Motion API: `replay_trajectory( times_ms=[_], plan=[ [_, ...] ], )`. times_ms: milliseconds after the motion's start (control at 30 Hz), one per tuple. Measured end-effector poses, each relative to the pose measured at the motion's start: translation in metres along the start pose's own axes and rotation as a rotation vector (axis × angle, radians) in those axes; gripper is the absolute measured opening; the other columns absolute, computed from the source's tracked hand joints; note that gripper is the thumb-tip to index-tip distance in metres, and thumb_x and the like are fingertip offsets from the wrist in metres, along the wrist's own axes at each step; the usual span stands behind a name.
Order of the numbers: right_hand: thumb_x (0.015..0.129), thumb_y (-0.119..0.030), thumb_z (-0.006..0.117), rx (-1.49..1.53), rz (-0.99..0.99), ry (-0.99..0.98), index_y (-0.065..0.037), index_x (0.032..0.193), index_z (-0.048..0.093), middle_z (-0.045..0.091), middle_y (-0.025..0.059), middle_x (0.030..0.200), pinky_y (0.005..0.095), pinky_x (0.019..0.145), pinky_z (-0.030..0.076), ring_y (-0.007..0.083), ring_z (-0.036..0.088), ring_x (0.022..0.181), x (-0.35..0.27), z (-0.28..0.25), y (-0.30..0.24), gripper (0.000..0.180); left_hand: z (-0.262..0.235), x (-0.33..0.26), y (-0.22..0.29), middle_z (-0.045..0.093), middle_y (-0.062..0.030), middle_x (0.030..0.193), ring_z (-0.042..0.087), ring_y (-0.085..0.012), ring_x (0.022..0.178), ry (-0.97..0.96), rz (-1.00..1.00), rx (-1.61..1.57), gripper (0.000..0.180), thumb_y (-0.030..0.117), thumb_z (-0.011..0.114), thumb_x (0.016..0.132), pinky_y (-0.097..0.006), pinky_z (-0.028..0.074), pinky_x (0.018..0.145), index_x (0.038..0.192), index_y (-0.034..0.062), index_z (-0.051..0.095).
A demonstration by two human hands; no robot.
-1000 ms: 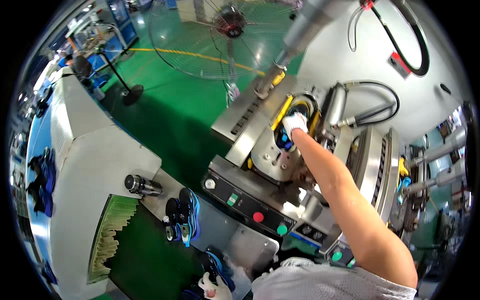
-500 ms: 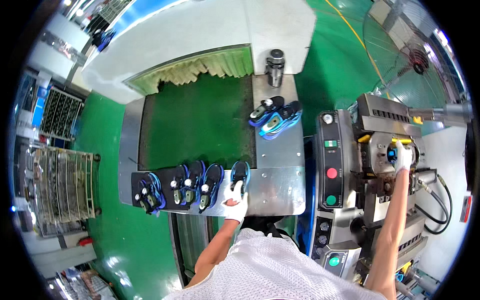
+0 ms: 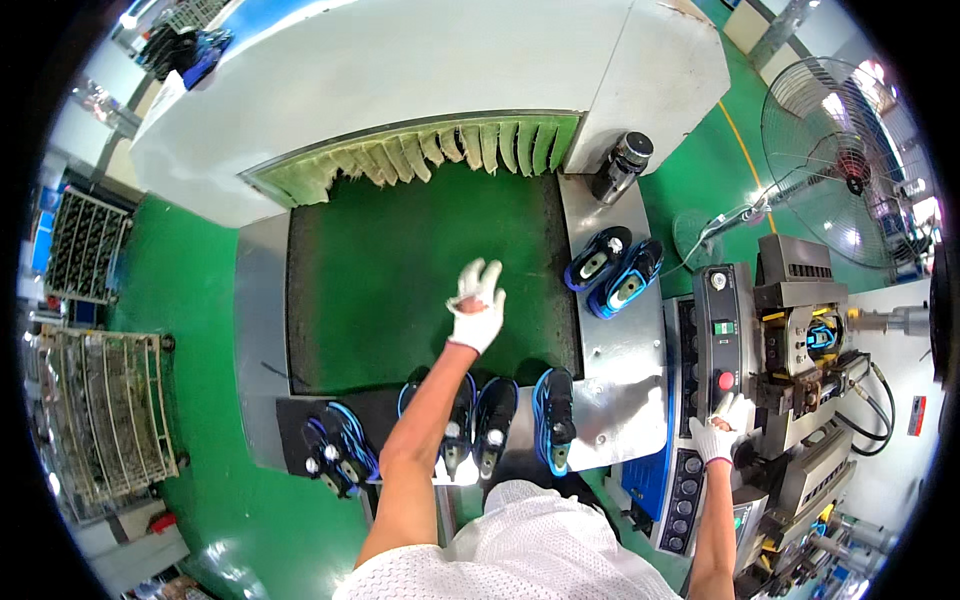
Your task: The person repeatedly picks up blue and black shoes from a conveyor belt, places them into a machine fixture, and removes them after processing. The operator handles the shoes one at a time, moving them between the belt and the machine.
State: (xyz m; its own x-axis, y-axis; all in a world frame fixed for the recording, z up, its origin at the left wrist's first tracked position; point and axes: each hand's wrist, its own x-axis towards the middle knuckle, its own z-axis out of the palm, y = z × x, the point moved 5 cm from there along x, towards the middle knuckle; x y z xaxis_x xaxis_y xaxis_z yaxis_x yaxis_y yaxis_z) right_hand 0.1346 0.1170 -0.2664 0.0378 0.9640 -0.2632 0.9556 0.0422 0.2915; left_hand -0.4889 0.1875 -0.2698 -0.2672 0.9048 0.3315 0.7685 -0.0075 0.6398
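My left hand (image 3: 477,307), in a white glove, is over the green conveyor belt (image 3: 400,250) with its fingers spread and nothing in them. Its forearm partly covers the sneakers behind it. On the metal ledge below, a black sneaker with blue edging (image 3: 553,420) stands apart from another black sneaker (image 3: 495,425). My gloved right hand (image 3: 718,428) is at the machine's control panel (image 3: 719,300), just below a red button (image 3: 725,380). Its fingers are stretched out and hold nothing. A blue-edged shoe (image 3: 822,337) sits in the machine's clamp, only partly visible.
Two sneakers (image 3: 625,280) lie on the right metal side plate near a steel flask (image 3: 622,165). Further sneakers (image 3: 340,447) stand on a black mat at the left. Green strip curtains (image 3: 430,150) hang at the tunnel mouth. A fan (image 3: 850,165) stands far right; wire racks (image 3: 105,410) stand left.
My left hand has let go of the sneaker on the ledge and moved up over the belt. My right hand has moved from the clamp to the control panel. The view has shifted.
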Motion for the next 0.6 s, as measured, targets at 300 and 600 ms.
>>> replay_trajectory(
  times_ms=[300, 600],
  plan=[
    [0.081, -0.036, 0.078, 0.646, -0.415, -0.182, 0.003, 0.155, 0.029, 0.029, 0.0292, 0.16, 0.0443, 0.124, 0.023, 0.041, 0.025, 0.152, 0.037, -0.169, -0.364, 0.097, -0.026, 0.176, -0.266, 0.052, -0.0212, 0.146, 0.048, -0.0369, 0.136, 0.255, -0.059, 0.385, 0.05, 0.021, 0.058, 0.094, -0.047, 0.038, 0.115, 0.141, 0.0042, 0.051],
    [0.072, -0.031, 0.082, 0.587, -0.914, 0.069, 0.003, 0.133, 0.054, 0.05, 0.0218, 0.137, 0.0551, 0.109, 0.036, 0.0411, 0.046, 0.128, 0.127, -0.136, -0.648, 0.076, -0.114, 0.299, -0.556, 0.049, -0.03, 0.146, 0.051, -0.0448, 0.129, -0.37, -0.533, 0.843, 0.065, 0.047, 0.051, 0.098, -0.054, 0.038, 0.111, 0.143, 0.0004, 0.052]
  ],
)
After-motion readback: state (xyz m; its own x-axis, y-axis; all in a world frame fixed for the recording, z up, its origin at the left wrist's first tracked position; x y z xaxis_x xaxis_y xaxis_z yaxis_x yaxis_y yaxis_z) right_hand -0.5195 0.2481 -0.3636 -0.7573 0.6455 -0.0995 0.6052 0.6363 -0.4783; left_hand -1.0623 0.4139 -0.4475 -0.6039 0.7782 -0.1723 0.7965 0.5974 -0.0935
